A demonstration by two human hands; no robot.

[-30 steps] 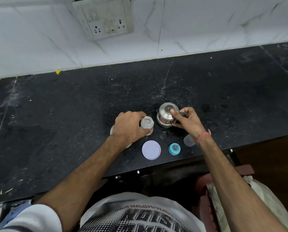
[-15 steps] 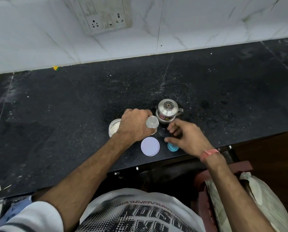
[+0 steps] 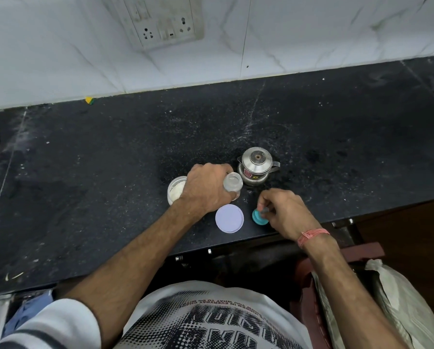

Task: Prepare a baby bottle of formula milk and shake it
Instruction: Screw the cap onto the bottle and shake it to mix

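A clear baby bottle (image 3: 233, 183) stands open-topped on the black counter (image 3: 110, 172), and my left hand (image 3: 207, 188) grips its side. Behind that hand sits an open jar of white formula powder (image 3: 176, 190). My right hand (image 3: 284, 210) pinches the nipple of the teal bottle cap (image 3: 258, 217), which rests near the counter's front edge. A small steel kettle (image 3: 256, 165) with its lid on stands just behind the bottle. The jar's round lilac lid (image 3: 229, 218) lies flat between my hands.
A white tiled wall with a socket panel (image 3: 164, 20) runs along the back. A dark red chair (image 3: 337, 258) with a pale bag (image 3: 397, 306) stands below the counter's front edge at the right. A small yellow-green scrap (image 3: 89, 100) lies by the wall.
My right hand left the kettle, came back toward the front edge and took hold of the teal cap's nipple. My left hand has stayed on the bottle.
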